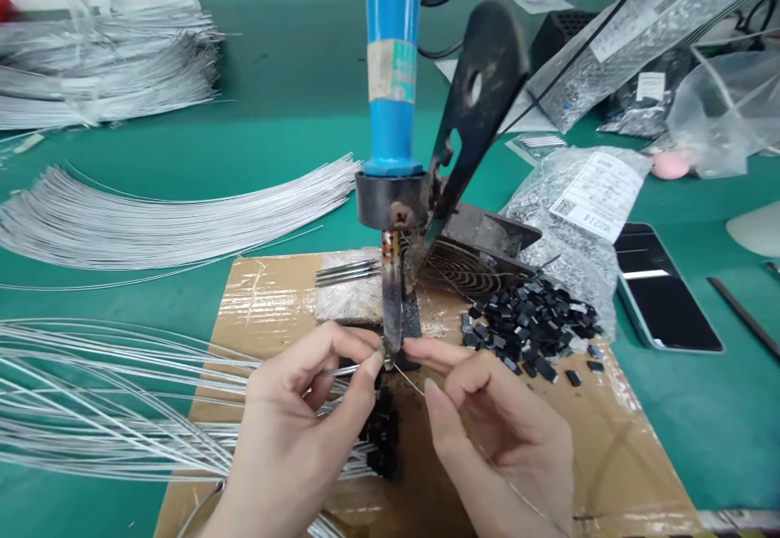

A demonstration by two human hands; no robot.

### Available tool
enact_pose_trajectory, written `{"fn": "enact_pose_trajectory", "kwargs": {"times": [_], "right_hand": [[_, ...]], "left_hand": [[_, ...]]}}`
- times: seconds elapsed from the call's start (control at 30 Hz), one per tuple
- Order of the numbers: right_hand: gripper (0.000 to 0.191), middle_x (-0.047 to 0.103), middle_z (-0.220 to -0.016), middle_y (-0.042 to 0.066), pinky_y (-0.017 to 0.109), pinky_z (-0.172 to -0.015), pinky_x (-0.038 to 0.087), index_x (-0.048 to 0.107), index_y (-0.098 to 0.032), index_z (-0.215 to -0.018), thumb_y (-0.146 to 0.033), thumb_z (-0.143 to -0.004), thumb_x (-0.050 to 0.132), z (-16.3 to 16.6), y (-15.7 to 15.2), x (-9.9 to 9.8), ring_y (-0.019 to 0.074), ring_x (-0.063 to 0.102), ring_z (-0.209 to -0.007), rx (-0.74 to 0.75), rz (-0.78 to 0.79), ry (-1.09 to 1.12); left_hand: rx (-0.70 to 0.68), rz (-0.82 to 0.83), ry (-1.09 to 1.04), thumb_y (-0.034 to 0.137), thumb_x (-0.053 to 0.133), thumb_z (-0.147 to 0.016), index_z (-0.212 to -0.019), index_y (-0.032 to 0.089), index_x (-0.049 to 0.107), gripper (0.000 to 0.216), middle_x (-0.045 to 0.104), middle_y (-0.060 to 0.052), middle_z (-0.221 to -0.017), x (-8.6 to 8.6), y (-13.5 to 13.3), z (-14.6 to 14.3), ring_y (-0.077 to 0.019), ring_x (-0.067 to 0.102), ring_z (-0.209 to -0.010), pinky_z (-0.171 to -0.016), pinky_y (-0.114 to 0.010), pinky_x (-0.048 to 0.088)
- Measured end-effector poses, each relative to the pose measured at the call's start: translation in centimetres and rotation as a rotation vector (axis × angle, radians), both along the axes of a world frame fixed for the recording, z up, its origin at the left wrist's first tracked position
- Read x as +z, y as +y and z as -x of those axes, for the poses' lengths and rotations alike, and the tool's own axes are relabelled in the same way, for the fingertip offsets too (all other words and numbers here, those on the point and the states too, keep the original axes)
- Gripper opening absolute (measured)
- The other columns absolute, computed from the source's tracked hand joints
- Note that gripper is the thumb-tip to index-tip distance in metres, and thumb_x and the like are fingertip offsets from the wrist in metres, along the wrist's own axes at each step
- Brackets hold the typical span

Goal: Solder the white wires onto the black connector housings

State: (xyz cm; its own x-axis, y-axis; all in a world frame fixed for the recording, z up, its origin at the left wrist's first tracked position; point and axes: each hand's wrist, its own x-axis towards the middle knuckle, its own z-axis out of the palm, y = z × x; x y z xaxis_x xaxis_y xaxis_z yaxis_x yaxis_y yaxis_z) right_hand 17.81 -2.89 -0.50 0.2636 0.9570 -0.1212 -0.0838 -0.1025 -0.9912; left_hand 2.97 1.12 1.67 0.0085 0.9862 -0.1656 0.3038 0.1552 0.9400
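A blue-handled soldering iron [393, 136] is clamped upright in a black metal stand [481, 75], its tip pointing down. My left hand [298, 432] pinches a white wire [344, 370] just left of the tip; the fingertips partly hide the wire's end. In my right hand [505, 432] is a thin strand of solder wire [409, 379], which runs up to the tip. That hand's index finger stretches close to the tip's right side. Below the tip lie white wires with small black pieces [383, 432] at their ends, partly covered by my left hand.
Cardboard [609, 449] lies under the work. Small black pieces [530, 323] are heaped at right, beside a fan [481, 253], a plastic bag [561, 197] and a phone [667, 286]. White wire bundles [183, 225] spread across the left side.
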Motion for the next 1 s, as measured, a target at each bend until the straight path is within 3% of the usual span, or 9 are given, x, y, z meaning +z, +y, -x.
{"fn": "enact_pose_trajectory", "kwargs": {"times": [0.13, 0.4, 0.57, 0.67, 0.8, 0.9, 1.0], "right_hand": [[0.024, 0.082, -0.119, 0.000, 0.023, -0.074, 0.059, 0.057, -0.025, -0.074, -0.018, -0.095, 0.066, -0.11, -0.02, 0.04, 0.0170, 0.081, -0.102, 0.007, 0.002, -0.012], [0.023, 0.083, -0.114, 0.002, 0.026, -0.083, 0.061, 0.059, -0.026, -0.072, -0.017, -0.089, 0.071, -0.20, 0.19, -0.23, 0.0209, 0.080, -0.107, 0.002, -0.014, -0.043], [0.025, 0.084, -0.110, -0.003, 0.019, -0.085, 0.058, 0.058, -0.025, -0.070, -0.019, -0.091, 0.070, 0.19, 0.22, -0.09, 0.0163, 0.081, -0.103, -0.044, -0.028, -0.048], [0.026, 0.084, -0.111, 0.000, 0.020, -0.078, 0.059, 0.058, -0.024, -0.069, -0.021, -0.092, 0.070, 0.31, 0.12, 0.01, 0.0188, 0.081, -0.100, -0.060, -0.018, -0.062], [0.026, 0.083, -0.114, 0.004, 0.021, -0.055, 0.053, 0.057, -0.022, -0.071, -0.023, -0.094, 0.069, 0.34, -0.07, 0.00, 0.0184, 0.081, -0.082, -0.040, -0.023, -0.072], [0.026, 0.082, -0.115, 0.007, 0.019, -0.047, 0.047, 0.056, -0.023, -0.072, -0.026, -0.096, 0.067, 0.34, -0.20, -0.01, 0.0230, 0.081, -0.098, -0.029, 0.004, -0.057], [0.026, 0.082, -0.114, 0.009, 0.020, -0.049, 0.052, 0.056, -0.024, -0.073, -0.025, -0.096, 0.067, 0.24, -0.26, -0.06, 0.0245, 0.081, -0.100, -0.024, -0.015, -0.093]], "left_hand": [[-0.030, -0.002, 0.013, 0.019, 0.071, -0.092, -0.079, 0.022, 0.073, 0.013, 0.076, 0.000, -0.084, -0.09, 0.10, 0.20, -0.0122, 0.066, -0.068, -0.060, -0.017, 0.050], [-0.025, -0.027, 0.010, 0.017, 0.071, -0.091, -0.078, 0.022, 0.074, 0.014, 0.077, 0.001, -0.085, 0.00, 0.06, 0.21, -0.0120, 0.069, -0.071, -0.062, -0.016, 0.051], [-0.023, -0.035, 0.001, 0.017, 0.072, -0.090, -0.079, 0.022, 0.074, 0.013, 0.077, 0.001, -0.083, 0.04, 0.01, 0.17, -0.0125, 0.071, -0.073, -0.064, -0.015, 0.052], [-0.027, -0.029, 0.000, 0.016, 0.072, -0.090, -0.079, 0.023, 0.074, 0.014, 0.076, 0.002, -0.082, -0.02, 0.01, 0.18, -0.0115, 0.070, -0.073, -0.063, -0.014, 0.051], [-0.028, -0.025, 0.002, 0.016, 0.072, -0.090, -0.078, 0.022, 0.073, 0.014, 0.074, 0.001, -0.080, -0.23, 0.00, 0.28, -0.0120, 0.068, -0.071, -0.062, -0.015, 0.050], [-0.026, -0.023, 0.023, 0.018, 0.071, -0.091, -0.079, 0.021, 0.073, 0.013, 0.076, 0.000, -0.082, -0.30, 0.01, 0.34, -0.0131, 0.067, -0.070, -0.061, -0.017, 0.051], [-0.032, -0.024, 0.024, 0.018, 0.071, -0.091, -0.080, 0.022, 0.074, 0.013, 0.076, 0.000, -0.081, -0.29, 0.00, 0.33, -0.0136, 0.069, -0.071, -0.062, -0.017, 0.052]]}}
